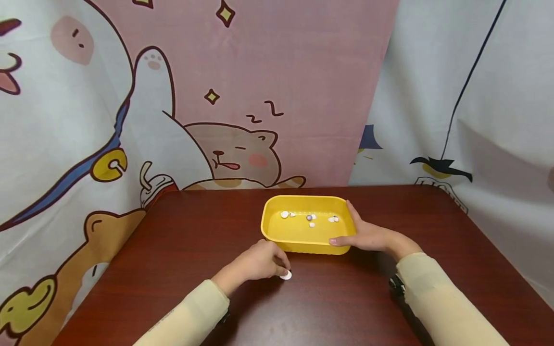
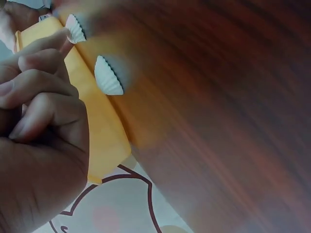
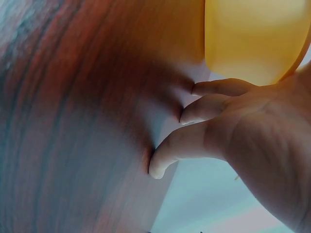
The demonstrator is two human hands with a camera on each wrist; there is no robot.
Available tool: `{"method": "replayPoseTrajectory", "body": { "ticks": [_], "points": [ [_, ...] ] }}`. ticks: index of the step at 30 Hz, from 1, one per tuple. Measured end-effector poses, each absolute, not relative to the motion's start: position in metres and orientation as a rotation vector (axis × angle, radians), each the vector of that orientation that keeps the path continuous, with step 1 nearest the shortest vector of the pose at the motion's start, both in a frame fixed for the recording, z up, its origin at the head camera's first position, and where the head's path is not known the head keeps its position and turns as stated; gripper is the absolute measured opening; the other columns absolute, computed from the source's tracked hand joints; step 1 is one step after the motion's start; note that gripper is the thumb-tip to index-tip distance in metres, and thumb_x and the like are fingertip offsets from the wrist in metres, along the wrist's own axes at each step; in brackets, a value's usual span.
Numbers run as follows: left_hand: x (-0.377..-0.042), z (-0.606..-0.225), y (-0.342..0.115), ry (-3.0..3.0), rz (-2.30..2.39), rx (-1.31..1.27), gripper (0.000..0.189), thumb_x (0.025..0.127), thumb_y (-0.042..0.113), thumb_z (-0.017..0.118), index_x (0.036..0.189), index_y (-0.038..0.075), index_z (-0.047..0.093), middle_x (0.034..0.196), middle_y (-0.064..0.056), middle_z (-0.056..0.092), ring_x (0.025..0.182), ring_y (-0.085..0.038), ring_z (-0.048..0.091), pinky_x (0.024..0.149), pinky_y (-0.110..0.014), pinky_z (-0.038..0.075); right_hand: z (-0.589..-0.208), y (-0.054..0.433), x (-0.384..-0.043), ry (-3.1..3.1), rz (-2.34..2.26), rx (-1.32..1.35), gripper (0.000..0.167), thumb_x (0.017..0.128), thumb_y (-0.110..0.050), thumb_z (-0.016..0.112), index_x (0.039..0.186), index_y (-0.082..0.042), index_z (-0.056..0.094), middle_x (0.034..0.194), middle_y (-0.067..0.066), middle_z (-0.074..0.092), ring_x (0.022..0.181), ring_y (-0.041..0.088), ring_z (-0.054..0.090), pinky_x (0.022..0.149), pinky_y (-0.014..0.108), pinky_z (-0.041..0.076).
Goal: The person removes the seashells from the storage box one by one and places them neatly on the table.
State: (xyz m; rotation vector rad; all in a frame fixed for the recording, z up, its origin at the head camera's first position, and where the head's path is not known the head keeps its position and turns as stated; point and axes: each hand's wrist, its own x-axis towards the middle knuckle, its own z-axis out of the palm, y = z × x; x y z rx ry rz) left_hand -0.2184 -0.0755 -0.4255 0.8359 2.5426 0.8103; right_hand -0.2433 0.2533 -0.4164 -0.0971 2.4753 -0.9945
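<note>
A yellow plastic tray [image 1: 309, 247] stands on the dark table, with several small white shells and a greyish one [image 1: 309, 217] scattered on its floor. Just in front of it, my left hand [image 1: 262, 262] pinches a white seashell [image 1: 286, 275] at the fingertips, low over the tabletop. In the left wrist view this ribbed shell [image 2: 77, 29] shows at a fingertip, and a second fan-shaped shell [image 2: 108, 77] lies beside the tray. My right hand [image 1: 372, 236] rests spread against the tray's right side, thumb along the front rim. Its fingertips [image 3: 158, 170] reach down to the wood.
The brown wooden table [image 1: 203, 226] extends around the tray. Behind it hangs a cloth [image 1: 320, 96] with cartoon animals, and a whitish cloth [image 1: 502, 144] borders the right side. A dark band [image 1: 396, 287] is worn at the right wrist.
</note>
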Motion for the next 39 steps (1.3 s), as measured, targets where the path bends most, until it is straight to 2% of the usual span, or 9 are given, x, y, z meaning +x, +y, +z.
{"method": "replayPoseTrajectory", "body": {
  "ticks": [6, 11, 17, 22, 28, 31, 34, 36, 39],
  "points": [
    [-0.222, -0.426, -0.078, 2.557, 0.835, 0.820, 0.006, 0.088, 0.013, 0.087, 0.086, 0.016, 0.083, 0.075, 0.010, 0.073, 0.057, -0.003, 0.057, 0.057, -0.021, 0.052, -0.419, 0.256, -0.244, 2.469, -0.998, -0.096, 0.144, 0.084, -0.072, 0.075, 0.164, -0.018, -0.032, 0.174, 0.032, 0.008, 0.154, 0.050, 0.028, 0.125, 0.076, 0.021],
    [-0.226, -0.425, -0.084, 2.454, 0.974, 0.784, 0.002, 0.092, 0.018, 0.085, 0.092, 0.016, 0.084, 0.067, 0.007, 0.068, 0.050, -0.004, 0.051, 0.050, -0.020, 0.046, -0.419, 0.256, -0.247, 2.468, -0.999, -0.106, 0.144, 0.084, -0.073, 0.075, 0.164, -0.019, -0.033, 0.173, 0.032, 0.012, 0.153, 0.049, 0.030, 0.125, 0.075, 0.022],
    [-0.230, -0.412, -0.087, 2.132, 1.225, 0.684, 0.028, 0.099, 0.031, 0.078, 0.108, 0.005, 0.082, 0.059, 0.004, 0.049, 0.048, -0.009, 0.037, 0.046, -0.020, 0.033, -0.418, 0.254, -0.247, 2.475, -0.990, -0.105, 0.145, 0.084, -0.073, 0.075, 0.164, -0.018, -0.032, 0.174, 0.033, 0.011, 0.154, 0.050, 0.028, 0.125, 0.075, 0.022],
    [-0.242, -0.392, -0.083, 2.040, 1.297, 0.729, 0.033, 0.103, 0.029, 0.073, 0.122, 0.003, 0.077, 0.067, 0.001, 0.054, 0.055, -0.011, 0.044, 0.051, -0.022, 0.038, -0.418, 0.253, -0.247, 2.475, -0.997, -0.107, 0.145, 0.084, -0.072, 0.076, 0.164, -0.016, -0.031, 0.173, 0.032, 0.011, 0.153, 0.049, 0.030, 0.125, 0.074, 0.022],
    [-0.271, -0.376, -0.059, 2.133, 1.378, 0.740, 0.036, 0.104, 0.032, 0.072, 0.136, 0.016, 0.072, 0.075, -0.005, 0.057, 0.064, -0.016, 0.051, 0.060, -0.029, 0.045, -0.418, 0.256, -0.245, 2.460, -1.002, -0.110, 0.143, 0.085, -0.071, 0.075, 0.164, -0.016, -0.031, 0.174, 0.032, 0.009, 0.154, 0.051, 0.027, 0.125, 0.075, 0.022],
    [-0.284, -0.375, -0.041, 2.230, 1.367, 0.721, 0.044, 0.103, 0.038, 0.072, 0.144, 0.024, 0.066, 0.086, -0.005, 0.066, 0.072, -0.026, 0.061, 0.066, -0.035, 0.054, -0.418, 0.257, -0.244, 2.460, -0.994, -0.117, 0.142, 0.086, -0.072, 0.074, 0.164, -0.016, -0.031, 0.174, 0.032, 0.008, 0.154, 0.052, 0.027, 0.124, 0.076, 0.023],
    [-0.293, -0.379, -0.024, 2.271, 1.329, 0.703, 0.052, 0.102, 0.043, 0.071, 0.151, 0.028, 0.059, 0.102, -0.006, 0.074, 0.089, -0.041, 0.068, 0.079, -0.046, 0.061, -0.418, 0.257, -0.244, 2.464, -0.986, -0.128, 0.141, 0.087, -0.072, 0.073, 0.164, -0.016, -0.032, 0.174, 0.032, 0.008, 0.155, 0.051, 0.028, 0.124, 0.075, 0.024],
    [-0.297, -0.383, -0.012, 2.253, 1.322, 0.692, 0.056, 0.103, 0.043, 0.070, 0.154, 0.026, 0.056, 0.111, -0.014, 0.075, 0.096, -0.046, 0.068, 0.085, -0.052, 0.061, -0.418, 0.256, -0.245, 2.468, -0.981, -0.136, 0.141, 0.087, -0.072, 0.072, 0.164, -0.016, -0.032, 0.174, 0.033, 0.009, 0.155, 0.051, 0.029, 0.124, 0.075, 0.025],
    [-0.301, -0.390, 0.004, 2.225, 1.327, 0.667, 0.059, 0.104, 0.040, 0.070, 0.157, 0.022, 0.053, 0.119, -0.024, 0.071, 0.094, -0.043, 0.066, 0.085, -0.050, 0.060, -0.418, 0.256, -0.245, 2.477, -0.975, -0.146, 0.140, 0.088, -0.071, 0.072, 0.164, -0.017, -0.032, 0.174, 0.032, 0.009, 0.155, 0.051, 0.030, 0.123, 0.074, 0.027]
  ]
}}
